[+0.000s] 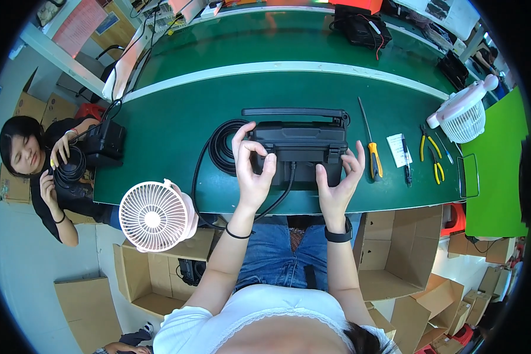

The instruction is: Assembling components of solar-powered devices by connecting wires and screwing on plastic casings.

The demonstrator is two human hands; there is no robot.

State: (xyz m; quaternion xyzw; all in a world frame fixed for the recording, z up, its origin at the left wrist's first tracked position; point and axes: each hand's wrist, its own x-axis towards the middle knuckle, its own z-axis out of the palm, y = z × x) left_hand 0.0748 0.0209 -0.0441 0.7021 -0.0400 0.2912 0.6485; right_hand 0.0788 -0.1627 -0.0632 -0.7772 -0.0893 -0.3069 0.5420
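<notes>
**Both hands on a black box at the bench edge**

The left hand (251,168) grips the left end of the black box (301,144), thumb and fingers wrapped over its near corner. The right hand (339,180) clasps the lower right corner of the same box, fingers spread along its side. The box sits between the two hands on the green bench (177,112), close to the near edge, with a long black handle across its far side. A black cable (221,147) lies coiled just left of the box, touching the left hand's side, and one strand runs down from the box over the bench edge. To the right lie a yellow-handled screwdriver (373,156), a pen (406,162) and yellow pliers (432,154). A pink fan (154,216) stands at lower left, near cardboard boxes (389,253).
</notes>
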